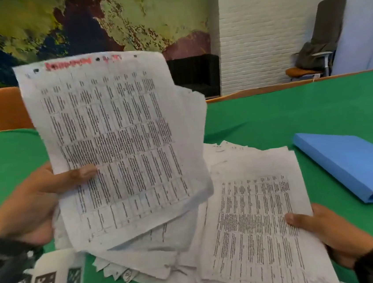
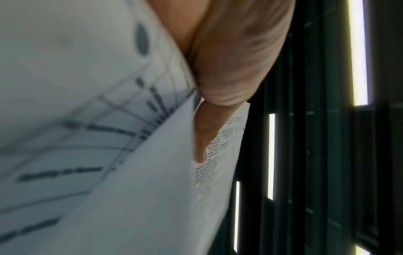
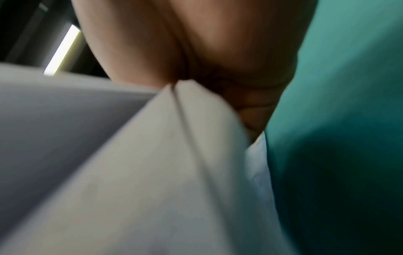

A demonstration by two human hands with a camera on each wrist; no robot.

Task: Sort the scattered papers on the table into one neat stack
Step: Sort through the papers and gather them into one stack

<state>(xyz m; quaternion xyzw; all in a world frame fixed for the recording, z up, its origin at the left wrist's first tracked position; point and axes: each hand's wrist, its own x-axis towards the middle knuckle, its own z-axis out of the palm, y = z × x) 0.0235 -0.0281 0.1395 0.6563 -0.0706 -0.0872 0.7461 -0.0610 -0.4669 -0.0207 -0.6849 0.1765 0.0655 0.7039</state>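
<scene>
the left hand (image 1: 30,205) pinches a limp, crumpled bundle of white printed sheets (image 1: 117,146) upright above the green worktop (image 1: 293,111), while the right hand (image 1: 324,233) grips the thick, heavier stack of printed papers (image 1: 257,233) by its edge, probably best held there.

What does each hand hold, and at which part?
The left hand pinches raised sheets at their lower left edge. The right hand grips the stack at its right edge, thumb on top.

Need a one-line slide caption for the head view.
Left hand lifts printed sheets while right hand grips the paper stack on the green table, blue folder alongside.
</scene>
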